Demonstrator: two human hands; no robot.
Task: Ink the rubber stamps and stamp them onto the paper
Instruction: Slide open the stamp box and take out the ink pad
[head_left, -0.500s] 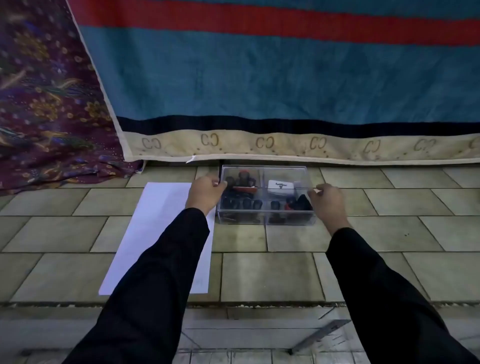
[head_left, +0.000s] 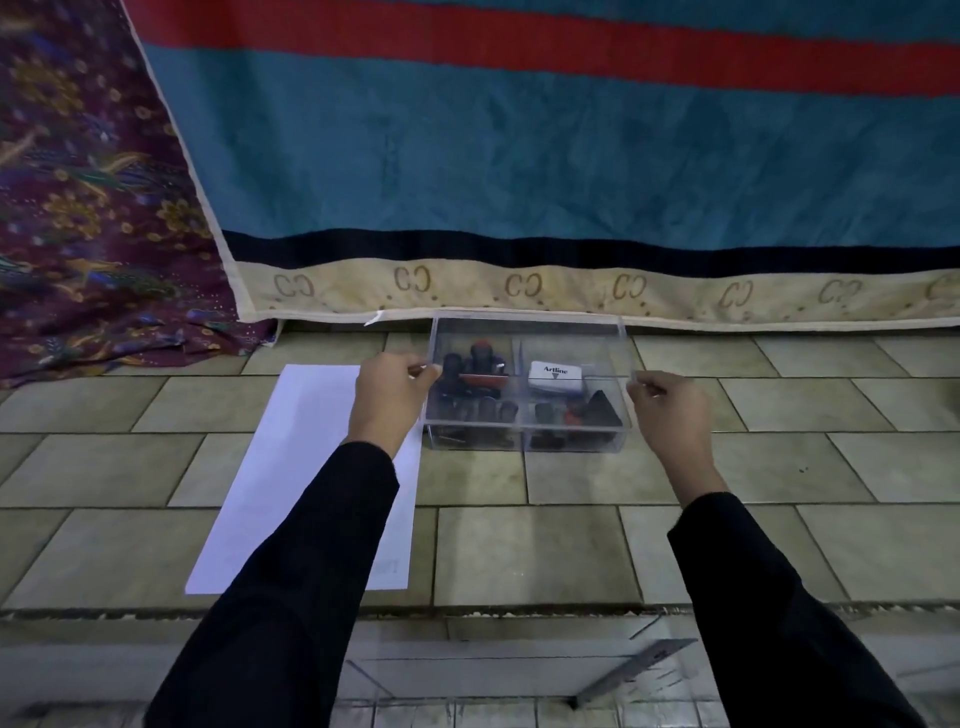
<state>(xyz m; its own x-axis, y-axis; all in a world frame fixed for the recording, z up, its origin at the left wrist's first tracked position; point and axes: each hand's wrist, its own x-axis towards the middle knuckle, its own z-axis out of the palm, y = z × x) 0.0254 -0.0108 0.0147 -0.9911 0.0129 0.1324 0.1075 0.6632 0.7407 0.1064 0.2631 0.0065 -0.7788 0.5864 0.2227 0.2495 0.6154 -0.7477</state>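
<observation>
**Both hands pinch the clear lid over the stamp box**

The left hand (head_left: 389, 395) and right hand (head_left: 670, 410) each hold an end of the clear lid (head_left: 530, 338), fingers curled narrow around its thin, hard plastic edge. The lid is a shallow, glossy rectangle held over the transparent box (head_left: 524, 440); I cannot tell whether its far edge touches the box.

The box is straight-walled and split by clear dividers. It stands on the worktop (head_left: 519, 545), which is laid with matte, mottled beige rectangular tiles and dark grout lines.

The rubber stamps (head_left: 480, 364), dark and round-handled with 1 red-capped, stand packed in the left compartments. A white, smooth rectangular ink case (head_left: 555, 376) printed "Artline" lies in the far right compartment.

At 9 o'clock from the box, just beside it, a flat white sheet of paper (head_left: 311, 467) lies partly under the left arm's black sleeve.

At 12 o'clock hangs a woven teal blanket (head_left: 519, 156) with a red stripe and a cream border. At 10 o'clock, a purple floral cloth (head_left: 78, 208) lies in folds.
</observation>
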